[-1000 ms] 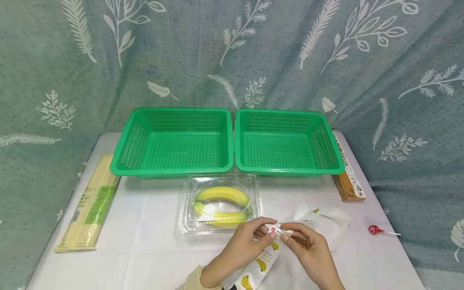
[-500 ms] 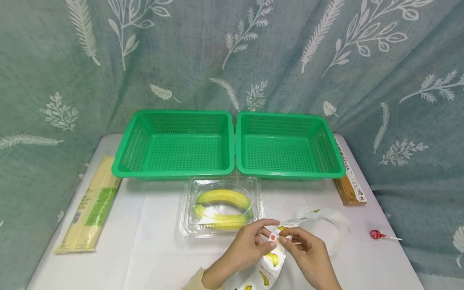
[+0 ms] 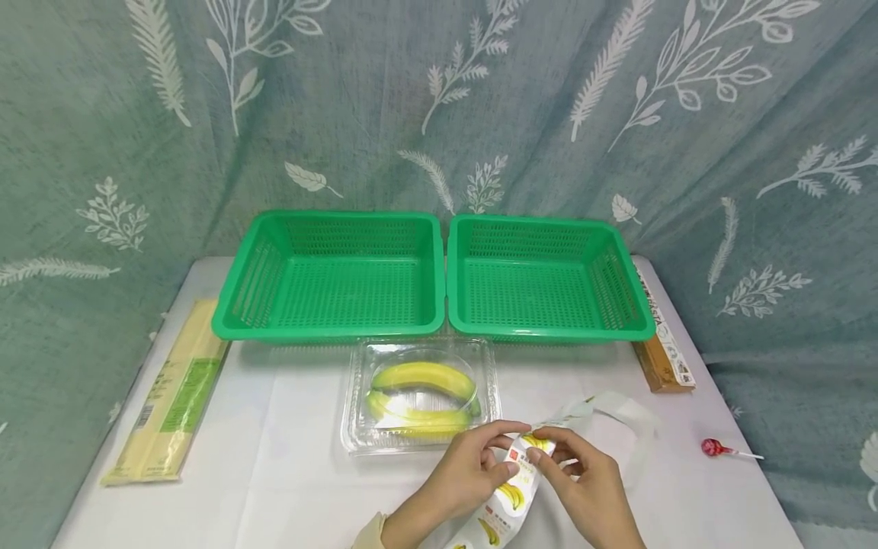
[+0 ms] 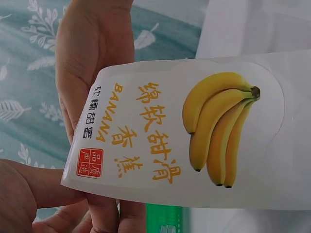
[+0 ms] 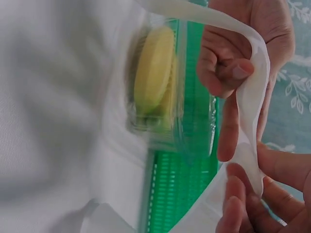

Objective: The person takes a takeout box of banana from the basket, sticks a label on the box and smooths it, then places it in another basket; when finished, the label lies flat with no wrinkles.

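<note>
A white strip of banana stickers [image 3: 513, 492] stretches between the hands in the head view, its loose tail curling on the table to the right. The left hand [image 3: 466, 469] pinches the strip from the left, thumb on its printed face. From the right, the right hand [image 3: 583, 482] pinches it near a label's edge. One banana label [image 4: 214, 128] fills much of the left wrist view. The strip's plain back [image 5: 260, 73] shows in the right wrist view. Just beyond the hands is a clear plastic box [image 3: 358, 438] with bananas [image 3: 427, 374] inside.
Two green baskets [image 3: 329, 333] [image 3: 549, 334] stand side by side at the back. A packet of pale noodles [image 3: 161, 396] lies left. On the right are a pasta box [image 3: 664, 358], partly behind a basket, and a red lollipop [image 3: 713, 447].
Both hands keep hold of the strip. Its printed face has turned flatter and more of the label shows between the fingers. The view has tilted slightly.
</note>
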Demonstrator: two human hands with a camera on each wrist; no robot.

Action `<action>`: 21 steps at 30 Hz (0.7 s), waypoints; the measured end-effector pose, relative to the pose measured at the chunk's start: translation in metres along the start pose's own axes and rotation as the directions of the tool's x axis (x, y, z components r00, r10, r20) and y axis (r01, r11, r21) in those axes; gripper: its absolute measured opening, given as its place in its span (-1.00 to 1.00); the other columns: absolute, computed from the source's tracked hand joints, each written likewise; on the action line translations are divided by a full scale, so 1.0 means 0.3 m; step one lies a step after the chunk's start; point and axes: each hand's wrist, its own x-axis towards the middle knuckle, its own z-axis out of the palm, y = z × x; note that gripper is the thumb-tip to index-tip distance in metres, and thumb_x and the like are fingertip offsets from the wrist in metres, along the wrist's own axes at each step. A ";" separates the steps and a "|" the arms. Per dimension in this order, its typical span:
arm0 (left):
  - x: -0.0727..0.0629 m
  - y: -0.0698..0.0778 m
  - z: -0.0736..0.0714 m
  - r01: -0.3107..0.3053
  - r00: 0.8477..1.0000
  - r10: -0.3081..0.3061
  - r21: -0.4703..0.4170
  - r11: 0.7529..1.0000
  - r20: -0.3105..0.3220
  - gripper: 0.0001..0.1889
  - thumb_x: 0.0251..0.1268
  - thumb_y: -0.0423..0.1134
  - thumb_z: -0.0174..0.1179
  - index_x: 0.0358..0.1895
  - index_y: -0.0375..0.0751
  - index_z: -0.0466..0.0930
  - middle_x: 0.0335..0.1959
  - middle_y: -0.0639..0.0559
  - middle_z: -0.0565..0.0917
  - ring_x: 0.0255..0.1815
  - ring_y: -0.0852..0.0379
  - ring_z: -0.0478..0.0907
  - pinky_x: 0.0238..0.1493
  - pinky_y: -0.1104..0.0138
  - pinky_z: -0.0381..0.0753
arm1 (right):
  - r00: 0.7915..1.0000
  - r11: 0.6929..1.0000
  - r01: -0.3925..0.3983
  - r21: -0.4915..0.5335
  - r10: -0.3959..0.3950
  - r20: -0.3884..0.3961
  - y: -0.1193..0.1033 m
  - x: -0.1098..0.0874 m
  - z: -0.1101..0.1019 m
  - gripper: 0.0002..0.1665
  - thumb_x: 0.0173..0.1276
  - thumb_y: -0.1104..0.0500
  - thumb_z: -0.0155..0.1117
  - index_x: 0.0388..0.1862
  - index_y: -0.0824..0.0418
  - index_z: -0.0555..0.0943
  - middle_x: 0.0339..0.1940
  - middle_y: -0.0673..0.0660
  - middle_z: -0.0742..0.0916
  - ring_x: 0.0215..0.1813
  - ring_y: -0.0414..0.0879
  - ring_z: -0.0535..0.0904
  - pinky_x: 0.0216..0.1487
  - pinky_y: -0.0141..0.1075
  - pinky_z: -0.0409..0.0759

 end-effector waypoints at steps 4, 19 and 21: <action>0.000 -0.004 0.000 -0.014 1.000 0.014 0.001 1.000 0.007 -0.50 0.28 -0.48 0.24 0.26 0.02 0.58 0.02 -0.08 0.69 -0.74 0.44 0.20 -0.70 0.66 0.19 | 0.998 0.999 0.044 -0.012 -0.045 -0.033 0.005 0.003 0.007 -0.75 0.24 0.12 0.50 -0.11 -0.10 0.73 -0.42 -0.17 0.66 -0.40 -0.36 0.49 -0.37 -0.47 0.56; 0.006 -0.003 0.004 -0.015 1.000 0.014 0.042 0.999 0.028 -0.45 0.28 -0.49 0.22 0.31 0.03 0.54 0.11 -0.12 0.71 -0.78 0.44 0.23 -0.75 0.65 0.20 | 0.996 0.997 0.049 -0.051 -0.052 -0.069 0.023 0.032 -0.004 -0.89 0.28 0.08 0.47 -0.27 0.08 0.80 -0.68 -0.15 0.53 -0.65 -0.37 0.30 -0.66 -0.46 0.36; 0.002 -0.001 0.007 -0.003 1.000 0.001 0.048 0.999 0.030 -0.43 0.28 -0.48 0.22 0.33 0.06 0.52 0.13 -0.16 0.71 -0.78 0.44 0.23 -0.75 0.65 0.21 | 0.997 0.998 0.036 -0.061 -0.040 -0.072 0.028 0.038 -0.010 -0.87 0.28 0.07 0.47 -0.28 0.10 0.80 -0.69 -0.13 0.53 -0.66 -0.37 0.30 -0.66 -0.46 0.34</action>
